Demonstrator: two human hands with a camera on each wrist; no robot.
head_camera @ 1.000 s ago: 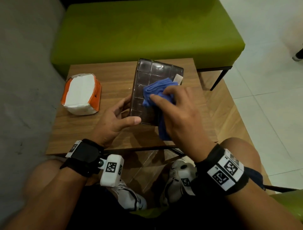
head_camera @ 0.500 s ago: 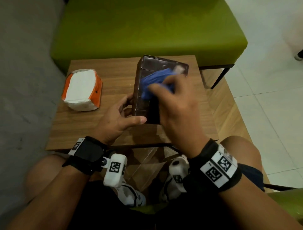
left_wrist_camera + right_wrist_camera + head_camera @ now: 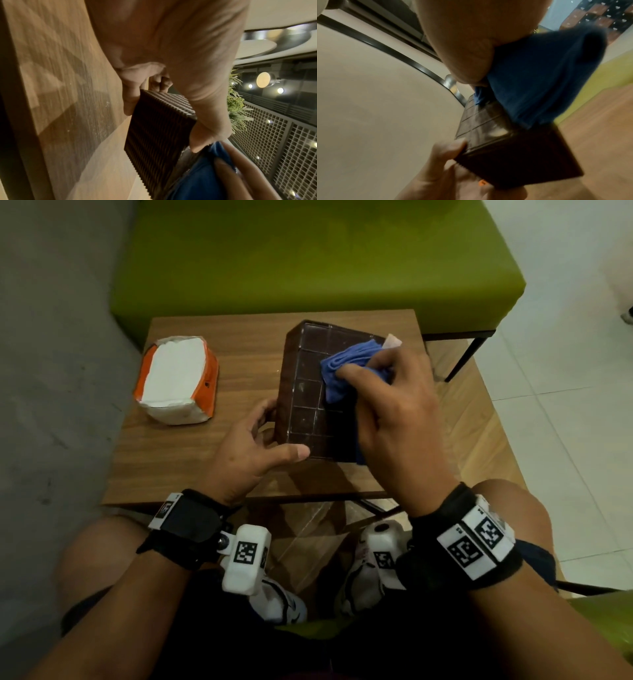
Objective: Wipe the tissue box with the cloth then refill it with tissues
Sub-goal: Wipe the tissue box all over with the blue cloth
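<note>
A dark brown tissue box [image 3: 310,392] with a glossy gridded top stands on the wooden table [image 3: 191,446], tilted up at its near end. My left hand [image 3: 255,445] grips its near left corner, thumb along the near edge, fingers on the left side; the left wrist view shows the same grip on the ribbed box [image 3: 159,125]. My right hand [image 3: 390,405] holds a bunched blue cloth [image 3: 349,364] and presses it on the far right part of the top. The right wrist view shows the cloth [image 3: 539,75] on the box [image 3: 505,148]. A white slip [image 3: 393,341] peeks beyond the cloth.
An orange pack of white tissues [image 3: 178,381] lies on the table's left side. A green bench [image 3: 308,258] stands right behind the table. A grey wall runs along the left, white tiled floor on the right. My knees and shoes are under the near edge.
My right hand has carried the cloth from the middle of the box top toward its far right end. The box has turned and tipped slightly in my left hand's grip.
</note>
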